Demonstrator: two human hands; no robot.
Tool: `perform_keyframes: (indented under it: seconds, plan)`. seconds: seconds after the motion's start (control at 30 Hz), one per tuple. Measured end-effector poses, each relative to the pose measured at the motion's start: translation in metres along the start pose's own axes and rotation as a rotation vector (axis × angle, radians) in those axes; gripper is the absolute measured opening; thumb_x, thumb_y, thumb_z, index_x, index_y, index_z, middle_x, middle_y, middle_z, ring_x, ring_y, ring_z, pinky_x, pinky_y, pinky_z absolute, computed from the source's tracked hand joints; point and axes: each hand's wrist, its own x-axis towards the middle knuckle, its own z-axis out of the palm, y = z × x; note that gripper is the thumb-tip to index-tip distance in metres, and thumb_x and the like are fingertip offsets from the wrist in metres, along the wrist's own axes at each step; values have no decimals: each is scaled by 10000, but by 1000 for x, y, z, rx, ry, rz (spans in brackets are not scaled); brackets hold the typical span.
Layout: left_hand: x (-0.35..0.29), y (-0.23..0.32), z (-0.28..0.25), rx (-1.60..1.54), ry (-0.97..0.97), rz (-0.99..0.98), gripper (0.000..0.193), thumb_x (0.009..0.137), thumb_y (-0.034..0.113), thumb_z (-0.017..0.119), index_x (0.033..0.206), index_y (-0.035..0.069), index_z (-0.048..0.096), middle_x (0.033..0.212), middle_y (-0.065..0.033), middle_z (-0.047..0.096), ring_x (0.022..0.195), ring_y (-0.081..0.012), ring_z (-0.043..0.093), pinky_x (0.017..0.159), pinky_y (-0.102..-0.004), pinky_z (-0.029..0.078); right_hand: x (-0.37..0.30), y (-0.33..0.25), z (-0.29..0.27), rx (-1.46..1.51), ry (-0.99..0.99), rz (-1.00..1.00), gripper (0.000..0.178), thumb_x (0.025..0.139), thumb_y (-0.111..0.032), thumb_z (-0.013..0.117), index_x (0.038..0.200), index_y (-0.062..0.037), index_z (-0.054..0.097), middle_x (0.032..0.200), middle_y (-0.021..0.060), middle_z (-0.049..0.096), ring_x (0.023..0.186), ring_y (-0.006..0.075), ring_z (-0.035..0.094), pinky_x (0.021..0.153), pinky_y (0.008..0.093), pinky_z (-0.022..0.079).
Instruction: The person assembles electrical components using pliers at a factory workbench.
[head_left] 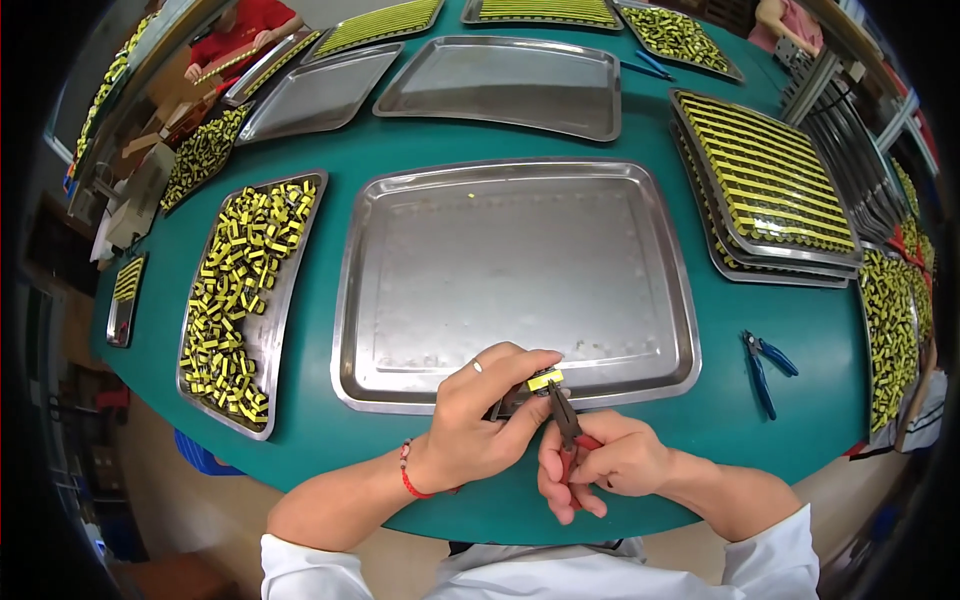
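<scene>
My left hand (480, 410) pinches a small yellow-and-black block-shaped part (545, 380) between thumb and fingers, over the near edge of a metal tray (510, 270). A red bracelet circles that wrist. In my right hand (625, 455) is a pair of pliers with red handles (565, 418), my fingers wrapped round its grips. The dark jaws point away from me and meet the near side of the yellow-and-black part. Whether they grip it or only touch it I cannot tell. A small yellow scrap (472, 195) lies near the tray's far side.
To the left, a tray (268, 340) holds a heap of similar yellow-and-black parts. Stacked trays (740, 255) with parts in rows stand at the right. Blue-handled cutters (762, 375) lie nearer on the green table (790, 450). A person in red (240, 35) sits across.
</scene>
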Motion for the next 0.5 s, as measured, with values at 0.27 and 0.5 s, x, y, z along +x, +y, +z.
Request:
perform_keyframes:
  seconds: [0.27,0.5]
  plan:
    - [2,9,-5,-65,-9,-172,288,784,-46,705,1070,-45,668,825,-52,603,660,-70,508,562,-206,393,-10,3,7,-520,161,-475,237,798,52,484,1027,17,535,889,136,644,643,173,617,491,254,459]
    - [-13,17,15,-395,12,-399,216,831,61,751,1024,-12,687,818,-5,599,635,-38,418,549,-199,334,11,14,1,-1126,668,-1063,470,702,-59,844,1066,-4,552,794,58,638,559,74,528,465,194,394]
